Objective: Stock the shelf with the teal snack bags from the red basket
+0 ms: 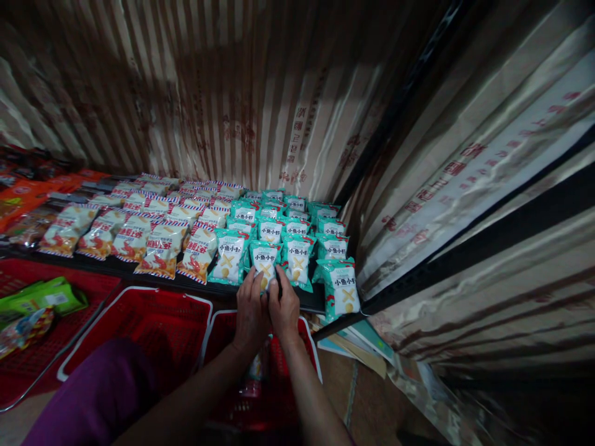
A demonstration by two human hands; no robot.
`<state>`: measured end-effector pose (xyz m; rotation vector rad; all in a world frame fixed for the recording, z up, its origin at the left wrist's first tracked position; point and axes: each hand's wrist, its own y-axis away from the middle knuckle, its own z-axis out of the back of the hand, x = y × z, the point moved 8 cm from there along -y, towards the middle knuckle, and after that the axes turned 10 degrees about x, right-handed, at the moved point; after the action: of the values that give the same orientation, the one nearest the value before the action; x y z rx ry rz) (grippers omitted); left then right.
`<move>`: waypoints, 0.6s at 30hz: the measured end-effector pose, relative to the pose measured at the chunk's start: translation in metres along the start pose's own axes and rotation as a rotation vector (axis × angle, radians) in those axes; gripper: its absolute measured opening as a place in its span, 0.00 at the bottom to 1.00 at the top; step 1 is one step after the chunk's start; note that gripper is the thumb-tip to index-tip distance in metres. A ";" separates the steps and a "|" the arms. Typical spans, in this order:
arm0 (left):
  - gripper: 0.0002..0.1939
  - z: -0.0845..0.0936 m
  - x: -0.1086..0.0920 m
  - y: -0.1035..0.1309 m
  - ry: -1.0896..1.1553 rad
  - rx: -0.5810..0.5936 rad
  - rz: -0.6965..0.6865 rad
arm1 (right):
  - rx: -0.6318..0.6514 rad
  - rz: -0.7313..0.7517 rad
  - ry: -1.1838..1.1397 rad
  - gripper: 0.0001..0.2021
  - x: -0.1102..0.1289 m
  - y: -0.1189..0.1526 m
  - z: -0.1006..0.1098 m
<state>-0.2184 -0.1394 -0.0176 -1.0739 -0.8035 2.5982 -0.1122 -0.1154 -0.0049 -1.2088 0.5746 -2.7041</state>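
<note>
A teal-and-white snack bag (266, 255) stands at the front of the shelf, between my two hands. My left hand (251, 308) grips its lower left side with bent fingers. From the lower right, my right hand (284, 308) presses its fingers against the same bag. Matching teal bags flank it, one on the left (229, 256) and one on the right (298, 256), with several more in rows behind. Another teal bag (343, 288) leans out over the shelf's front right corner.
White-and-orange snack bags (160, 248) fill the shelf to the left. Below are a red basket (153, 310) with white rim, one under my arms (223, 322), and one at far left holding a green packet (58, 297). Printed curtains (297, 124) hang behind; a dark post (400, 111) stands right.
</note>
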 end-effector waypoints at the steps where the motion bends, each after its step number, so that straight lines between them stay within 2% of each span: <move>1: 0.20 0.001 -0.001 0.000 0.007 -0.007 -0.009 | 0.003 -0.001 -0.029 0.22 -0.001 0.000 0.000; 7: 0.23 0.001 -0.008 -0.001 0.088 -0.049 -0.103 | -0.019 0.034 -0.105 0.22 -0.001 -0.004 0.003; 14: 0.22 -0.013 0.011 -0.010 0.154 0.055 -0.025 | -0.023 0.066 -0.062 0.21 -0.004 -0.010 -0.005; 18: 0.23 -0.011 0.013 -0.010 0.124 0.061 -0.059 | -0.018 0.136 0.016 0.21 -0.002 -0.011 -0.010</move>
<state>-0.2198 -0.1216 -0.0258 -1.1623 -0.7119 2.4629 -0.1178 -0.1019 -0.0077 -1.1098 0.6587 -2.6037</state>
